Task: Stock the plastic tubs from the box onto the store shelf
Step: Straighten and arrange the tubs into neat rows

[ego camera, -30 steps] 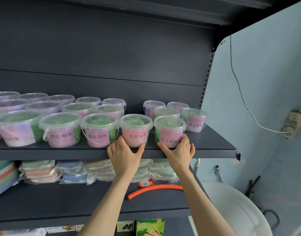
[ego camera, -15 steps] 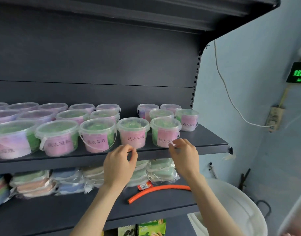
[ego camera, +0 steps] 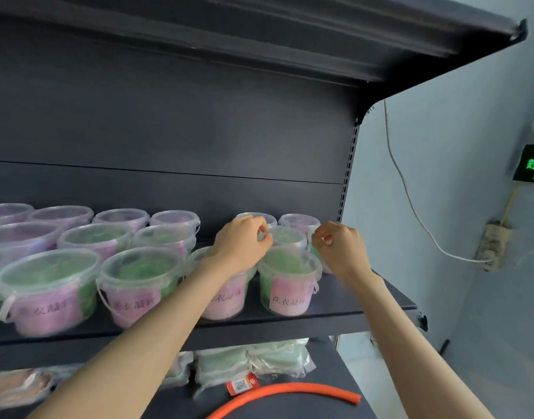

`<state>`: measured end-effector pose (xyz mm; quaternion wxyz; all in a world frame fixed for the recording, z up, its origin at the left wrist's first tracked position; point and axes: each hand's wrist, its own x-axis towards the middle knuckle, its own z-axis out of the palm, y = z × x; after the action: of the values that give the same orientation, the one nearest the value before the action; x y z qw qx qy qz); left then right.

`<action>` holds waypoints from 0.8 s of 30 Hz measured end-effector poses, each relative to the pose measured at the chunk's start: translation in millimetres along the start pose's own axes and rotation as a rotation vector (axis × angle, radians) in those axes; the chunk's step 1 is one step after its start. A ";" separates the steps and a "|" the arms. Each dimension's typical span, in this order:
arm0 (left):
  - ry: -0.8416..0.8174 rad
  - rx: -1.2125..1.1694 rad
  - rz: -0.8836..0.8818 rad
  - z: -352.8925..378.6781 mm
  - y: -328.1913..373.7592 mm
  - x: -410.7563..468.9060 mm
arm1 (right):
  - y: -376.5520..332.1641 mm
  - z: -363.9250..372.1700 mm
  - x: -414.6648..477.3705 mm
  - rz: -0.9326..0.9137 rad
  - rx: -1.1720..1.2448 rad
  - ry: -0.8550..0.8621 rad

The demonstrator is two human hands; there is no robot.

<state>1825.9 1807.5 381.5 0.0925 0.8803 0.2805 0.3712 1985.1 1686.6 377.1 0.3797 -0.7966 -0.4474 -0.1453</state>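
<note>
Left hand curled at second-row tub | right hand curled just beside | pinching: could not tell | shelf, right end

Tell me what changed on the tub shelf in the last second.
Both hands let go of the two front tubs: the left hand and right hand rose and reached back, fingers curled, to the second-row tubs. Whether they grip is unclear. Every tub and the orange hose stayed put.
</note>
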 end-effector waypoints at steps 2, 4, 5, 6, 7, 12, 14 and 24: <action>-0.184 0.044 0.013 11.2 0.7 25.5 | 14.1 6.4 19.6 0.013 -0.019 -0.048; -0.344 0.140 0.052 18.5 2.9 51.3 | 28.8 12.4 38.5 0.029 -0.049 -0.108; -0.393 0.159 0.062 21.3 4.3 62.6 | 35.5 14.8 47.4 0.032 -0.076 -0.142; -0.431 0.155 0.063 24.3 6.0 73.2 | 41.7 16.6 55.7 0.032 -0.110 -0.176; -0.465 0.140 0.054 27.8 7.5 82.6 | 47.7 18.1 63.6 0.030 -0.146 -0.205; -0.661 0.237 -0.019 49.8 15.1 108.5 | 71.3 22.4 90.0 0.076 -0.162 -0.363; -0.700 0.295 -0.030 56.0 14.9 111.9 | 80.6 23.8 95.3 0.096 -0.136 -0.450; -0.635 0.263 -0.101 64.7 8.4 114.1 | 85.1 25.3 96.0 0.084 -0.156 -0.461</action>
<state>1939.8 1867.7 407.4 0.0790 0.9413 0.3263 0.0341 2105.9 1736.5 374.6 0.2107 -0.8535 -0.4761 0.0219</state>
